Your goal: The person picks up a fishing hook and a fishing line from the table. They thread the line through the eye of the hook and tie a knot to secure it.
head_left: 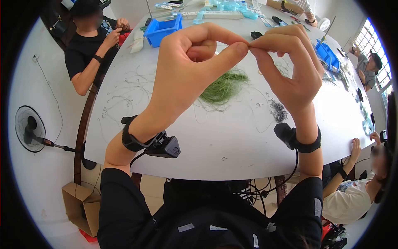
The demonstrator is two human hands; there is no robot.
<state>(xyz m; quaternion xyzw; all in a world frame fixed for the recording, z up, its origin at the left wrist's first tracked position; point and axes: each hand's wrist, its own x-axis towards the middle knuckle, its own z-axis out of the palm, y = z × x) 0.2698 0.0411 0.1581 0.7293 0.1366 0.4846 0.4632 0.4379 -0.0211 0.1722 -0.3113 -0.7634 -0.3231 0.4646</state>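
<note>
Fingertips (238,50) of the left hand (188,58) and right hand (290,68) meet above the counter (232,141), each grip pinched together; whatever sits between them is too fine to make out. Just beneath them, around the counter's middle, lies a green fibre bundle (224,87), with a small grey pile of hooks (278,111) near it toward the right edge. A blue bin (162,30) stands by the far edge.
</note>
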